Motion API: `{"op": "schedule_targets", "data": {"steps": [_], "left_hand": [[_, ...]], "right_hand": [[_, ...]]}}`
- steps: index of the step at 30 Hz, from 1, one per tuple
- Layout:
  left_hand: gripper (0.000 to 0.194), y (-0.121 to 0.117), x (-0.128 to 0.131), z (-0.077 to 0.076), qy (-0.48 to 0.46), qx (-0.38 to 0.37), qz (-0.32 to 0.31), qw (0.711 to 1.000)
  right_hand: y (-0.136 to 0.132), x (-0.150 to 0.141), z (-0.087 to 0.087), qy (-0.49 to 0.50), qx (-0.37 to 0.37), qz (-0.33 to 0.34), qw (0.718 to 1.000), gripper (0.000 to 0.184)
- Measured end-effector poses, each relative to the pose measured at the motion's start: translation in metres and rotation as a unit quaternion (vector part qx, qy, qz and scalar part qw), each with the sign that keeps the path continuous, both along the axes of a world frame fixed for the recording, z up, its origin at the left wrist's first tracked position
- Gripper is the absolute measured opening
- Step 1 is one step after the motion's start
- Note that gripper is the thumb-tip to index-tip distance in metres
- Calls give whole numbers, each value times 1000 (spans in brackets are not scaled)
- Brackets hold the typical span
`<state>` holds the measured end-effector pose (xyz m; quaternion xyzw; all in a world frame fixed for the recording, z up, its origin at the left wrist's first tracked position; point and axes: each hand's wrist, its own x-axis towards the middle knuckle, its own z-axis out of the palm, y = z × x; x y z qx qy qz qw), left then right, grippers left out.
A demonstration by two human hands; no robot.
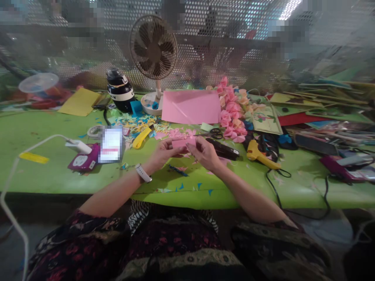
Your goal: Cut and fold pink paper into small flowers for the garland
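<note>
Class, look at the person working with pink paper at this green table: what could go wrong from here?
1. The small pink paper between the left hand and right hand might get lost among the similarly coloured pink scraps if dropped.
2. The right hand could brush the scissors lying just beyond it.
3. The right forearm might snag the black cord near the yellow glue gun, perhaps dragging things.

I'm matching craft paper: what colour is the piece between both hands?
The held paper is pink, seen best in the head view.
</note>
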<state>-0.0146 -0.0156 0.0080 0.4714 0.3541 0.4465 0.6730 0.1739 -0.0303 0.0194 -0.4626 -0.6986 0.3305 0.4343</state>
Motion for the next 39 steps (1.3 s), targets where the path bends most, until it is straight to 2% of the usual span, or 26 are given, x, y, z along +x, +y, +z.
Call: {"op": "schedule_targets", "data": {"steps": [17, 22, 28, 32, 39], "left_hand": [[53, 3, 1, -5, 6, 16, 3, 1000], [52, 1, 2, -2, -10, 7, 14, 1000], [53, 0, 1, -1, -2, 15, 4, 1000], [52, 2, -2, -4, 24, 28, -2, 999], [54, 2, -5, 8, 27, 36, -11, 999]], "right_hand": [[1, 0, 0, -2, 10, -7, 1000, 46], [1, 1, 1, -3, 10, -7, 1000, 46], [1, 1, 0, -3, -41, 23, 999, 50], [1, 0, -1, 7, -41, 33, 999, 51], [5, 0, -1, 22, -58, 31, 998, 54]]}}
